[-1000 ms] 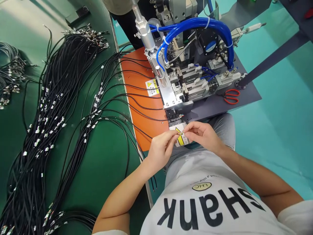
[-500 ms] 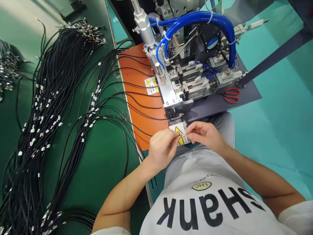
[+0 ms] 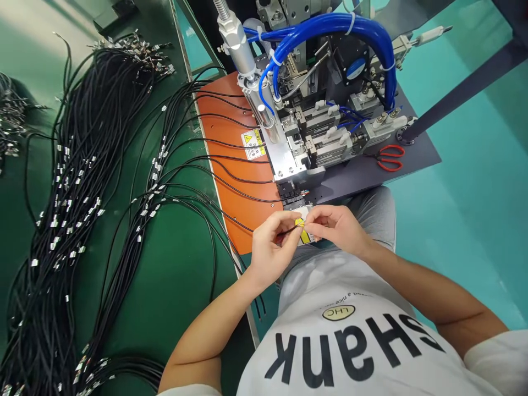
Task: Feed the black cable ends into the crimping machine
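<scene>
A thin black cable (image 3: pixel 242 223) runs over the orange plate into my left hand (image 3: pixel 270 247), which holds it near its end. The left thumb and forefinger have a gap between them, with the cable showing there. My right hand (image 3: pixel 336 228) pinches the fine wires at the cable's end, fingertips almost touching the left ones. Both hands are above a white and yellow warning label (image 3: pixel 305 237) on the machine's front corner. Just beyond them, another cable with bared coloured wires (image 3: pixel 304 193) lies in a black holder (image 3: pixel 291 192).
Several black cables cross the orange plate (image 3: pixel 214 129) into the machine (image 3: pixel 284 157). Large cable bundles (image 3: pixel 78 181) with white tags lie on the green table (image 3: pixel 165 286) at left. Red-handled scissors (image 3: pixel 391 158) rest on the dark base (image 3: pixel 421 157) at right. Blue hoses (image 3: pixel 330 25) arch overhead.
The left thumb and forefinger have parted, so the cable between them now shows. My right hand has moved slightly left, still pinching. The whole view has shifted a little.
</scene>
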A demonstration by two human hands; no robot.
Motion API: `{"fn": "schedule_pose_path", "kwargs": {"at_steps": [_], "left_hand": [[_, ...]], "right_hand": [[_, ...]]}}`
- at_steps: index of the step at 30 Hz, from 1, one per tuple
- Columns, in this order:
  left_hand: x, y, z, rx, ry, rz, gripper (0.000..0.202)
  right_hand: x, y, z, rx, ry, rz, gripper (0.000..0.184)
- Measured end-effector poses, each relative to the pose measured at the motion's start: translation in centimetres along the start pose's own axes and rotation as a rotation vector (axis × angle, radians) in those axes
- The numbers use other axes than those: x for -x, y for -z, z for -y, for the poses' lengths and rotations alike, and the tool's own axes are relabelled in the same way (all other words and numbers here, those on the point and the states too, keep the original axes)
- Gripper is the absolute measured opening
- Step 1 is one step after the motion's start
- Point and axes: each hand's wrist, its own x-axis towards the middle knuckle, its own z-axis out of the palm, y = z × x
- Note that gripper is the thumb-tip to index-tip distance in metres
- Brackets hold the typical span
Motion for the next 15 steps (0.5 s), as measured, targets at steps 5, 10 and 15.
{"fn": "schedule_pose_path", "kwargs": {"at_steps": [5,10,15], "left_hand": [[-0.6,0.0,-0.5,0.292,0.174,0.04,0.017],[-1.0,-0.5,0.4,0.473,0.241,-0.03,0.02],[-1.3,-0.1,0.9,0.497,0.306,0.056,0.02]], "right_hand": [[0.3,-0.3,0.4,0.146,0.091,0.014,0.012],[0.4,-1.1,-0.1,0.188,0.153,-0.033,0.009],[0.0,-1.1,-0.6,0.217,0.178,-0.11,0.011]]}}
